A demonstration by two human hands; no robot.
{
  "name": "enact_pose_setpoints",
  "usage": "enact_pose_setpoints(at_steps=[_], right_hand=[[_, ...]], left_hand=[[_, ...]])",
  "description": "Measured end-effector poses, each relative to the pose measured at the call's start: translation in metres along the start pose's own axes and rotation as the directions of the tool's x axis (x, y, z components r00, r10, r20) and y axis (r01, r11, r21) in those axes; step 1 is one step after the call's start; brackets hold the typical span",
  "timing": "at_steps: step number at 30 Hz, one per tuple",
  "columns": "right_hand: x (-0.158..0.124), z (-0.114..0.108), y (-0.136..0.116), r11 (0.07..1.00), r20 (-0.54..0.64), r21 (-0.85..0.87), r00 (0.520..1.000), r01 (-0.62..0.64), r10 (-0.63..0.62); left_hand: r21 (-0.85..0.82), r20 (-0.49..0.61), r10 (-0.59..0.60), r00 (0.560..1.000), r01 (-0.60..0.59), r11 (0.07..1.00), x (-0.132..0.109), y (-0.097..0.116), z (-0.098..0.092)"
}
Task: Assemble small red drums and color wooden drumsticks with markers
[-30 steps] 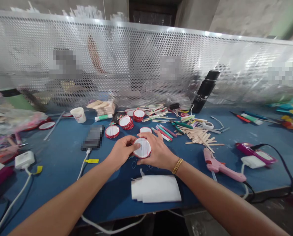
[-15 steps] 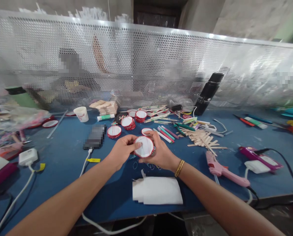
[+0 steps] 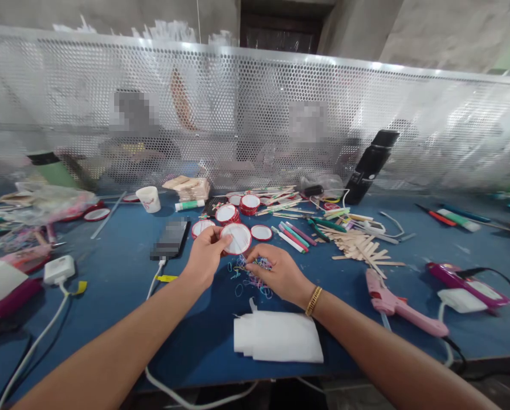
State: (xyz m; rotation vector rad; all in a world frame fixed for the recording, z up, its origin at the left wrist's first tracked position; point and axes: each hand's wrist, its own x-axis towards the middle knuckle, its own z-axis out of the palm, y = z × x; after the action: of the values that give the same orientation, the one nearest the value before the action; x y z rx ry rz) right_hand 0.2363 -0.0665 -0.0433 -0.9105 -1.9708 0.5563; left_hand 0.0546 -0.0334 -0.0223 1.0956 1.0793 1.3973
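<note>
My left hand (image 3: 204, 257) pinches a round white disc with a red rim (image 3: 238, 238) between thumb and fingers, its white face toward me. Just right of it, and lower, is my right hand (image 3: 282, 274), with a gold bracelet at the wrist. Its thumb and fingertips are pressed together; whatever they hold is too small to make out. Under these fingers lies a loose pile of small coloured rubber bands (image 3: 261, 289). Behind the hands are another white disc (image 3: 262, 232) lying flat and stacked red-rimmed discs (image 3: 228, 214).
Folded white cloth or paper (image 3: 280, 336) lies in front. To the right are a pink glue gun (image 3: 408, 307), wooden sticks (image 3: 359, 245) and felt pens (image 3: 295, 236). A phone (image 3: 172, 238), paper cup (image 3: 149, 199) and black bottle (image 3: 372, 165) stand or lie around, before a perforated metal screen (image 3: 263, 85).
My right hand has let go of the disc and moved down to the rubber bands, its fingers now pinched. My left hand keeps the disc, shifted slightly left and up.
</note>
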Motion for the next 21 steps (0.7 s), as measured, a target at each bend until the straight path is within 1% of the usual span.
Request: enact_pose_setpoints(at_steps=[4, 10, 13, 15, 17, 19, 21], right_hand=[[0.0, 0.002, 0.004, 0.999, -0.027, 0.037, 1.0, 0.012, -0.011], [0.0, 0.004, 0.007, 0.998, -0.065, 0.049, 0.998, 0.03, -0.027], [0.0, 0.005, 0.006, 0.993, -0.037, 0.12, 0.999, 0.0, 0.004], [0.0, 0.006, 0.007, 0.969, 0.005, 0.232, 0.997, -0.081, 0.082], [-0.001, 0.007, 0.01, 0.908, 0.033, 0.37, 0.98, -0.196, 0.198], [0.0, 0.009, 0.014, 0.821, 0.031, 0.493, 0.949, -0.287, 0.313], [0.001, 0.009, 0.02, 0.753, 0.01, 0.561, 0.912, -0.345, 0.41]], left_hand=[[-0.006, -0.007, -0.018, 1.0, 0.018, 1.0, -0.001, 0.0, 0.001], [-0.056, -0.007, -0.084, 0.996, 0.083, 0.995, -0.004, 0.003, 0.004], [-0.074, 0.01, -0.085, 0.996, 0.085, 0.994, -0.005, 0.001, 0.004], [-0.089, 0.021, -0.076, 0.997, 0.078, 0.993, -0.004, -0.001, 0.003], [-0.082, 0.026, -0.076, 0.997, 0.078, 0.994, -0.003, -0.001, 0.003], [-0.041, 0.03, -0.061, 0.998, 0.062, 0.997, -0.003, -0.001, 0.002], [0.023, 0.043, -0.009, 0.999, 0.008, 1.0, -0.002, 0.001, 0.002]])
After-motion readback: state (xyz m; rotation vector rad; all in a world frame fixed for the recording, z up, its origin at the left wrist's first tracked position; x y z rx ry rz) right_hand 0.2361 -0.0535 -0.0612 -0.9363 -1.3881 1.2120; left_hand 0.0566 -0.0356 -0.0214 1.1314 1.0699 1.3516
